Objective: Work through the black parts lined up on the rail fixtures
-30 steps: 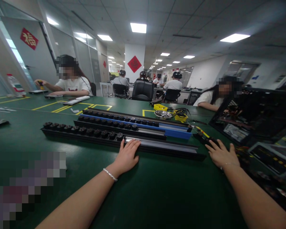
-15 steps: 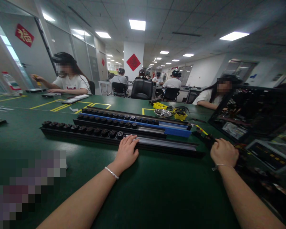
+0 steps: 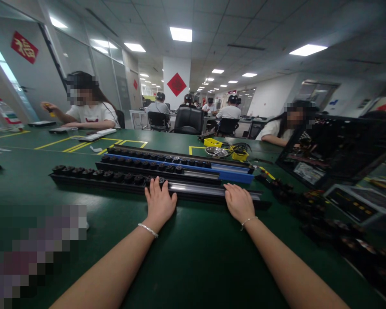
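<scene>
A long black rail point(image 3: 193, 191) lies nearest me across the green table, with a row of round black parts point(image 3: 107, 176) on its left half and a bare silvery channel on its right. My left hand point(image 3: 160, 201) rests at the rail near the last of these parts, fingers spread. At the rail's right part is my right hand point(image 3: 239, 201), fingertips bent over the channel; whether it holds something small cannot be made out. Behind lie a shorter black rail point(image 3: 202, 177) and a blue rail point(image 3: 236, 176), both bearing similar black parts.
Black parts are heaped at the right point(image 3: 312, 206), beside a metal box point(image 3: 360, 204) and an open black case point(image 3: 344, 150). A steel dish point(image 3: 216, 151) and yellow trays point(image 3: 212, 142) stand behind the rails. People sit across the table.
My right hand has moved left from the heap of black parts to the near rail. My left hand has shifted slightly left along the rail, its fingers more spread. The view has turned slightly.
</scene>
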`<state>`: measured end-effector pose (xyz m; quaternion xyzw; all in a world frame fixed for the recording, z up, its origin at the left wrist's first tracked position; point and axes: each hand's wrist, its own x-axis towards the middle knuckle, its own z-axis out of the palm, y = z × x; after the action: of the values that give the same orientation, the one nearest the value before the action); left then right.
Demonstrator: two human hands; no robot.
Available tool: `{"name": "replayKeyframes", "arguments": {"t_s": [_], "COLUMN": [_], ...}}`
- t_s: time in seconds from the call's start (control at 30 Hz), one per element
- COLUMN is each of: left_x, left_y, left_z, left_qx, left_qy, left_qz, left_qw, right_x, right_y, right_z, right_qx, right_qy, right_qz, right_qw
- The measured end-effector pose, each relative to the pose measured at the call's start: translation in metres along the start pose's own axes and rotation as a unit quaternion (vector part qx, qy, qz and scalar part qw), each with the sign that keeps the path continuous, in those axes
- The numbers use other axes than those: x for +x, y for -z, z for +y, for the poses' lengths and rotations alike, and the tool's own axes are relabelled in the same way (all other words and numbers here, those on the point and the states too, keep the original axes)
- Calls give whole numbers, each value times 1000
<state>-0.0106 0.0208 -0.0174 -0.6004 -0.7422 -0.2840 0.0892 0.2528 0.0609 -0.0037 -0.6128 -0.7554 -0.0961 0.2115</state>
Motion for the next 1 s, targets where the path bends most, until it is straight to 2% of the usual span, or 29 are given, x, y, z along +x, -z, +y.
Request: {"name": "replayKeyframes", "arguments": {"t_s": [0.23,0.8,0.9,1.0], "left_x": [1,1,0,0], "left_y": [0,-2,-1,-2], "left_z": [1,8,9,9], "left_qx": [3,-11,-16,-19], "left_qy": [-15,-42,-53,-63], "left_qz": [8,23,20,21], "left_qw": [1000,999,998,998], "right_x": [2,3,5,10], "right_y": [4,2,3,2], "right_z": [-6,-13,-20,-34], "right_qx": [19,32,49,82], "right_qy": [-53,-90,-89,-49], "right_qz": [-2,2,8,-3], "right_qw": [998,995,995,995]}}
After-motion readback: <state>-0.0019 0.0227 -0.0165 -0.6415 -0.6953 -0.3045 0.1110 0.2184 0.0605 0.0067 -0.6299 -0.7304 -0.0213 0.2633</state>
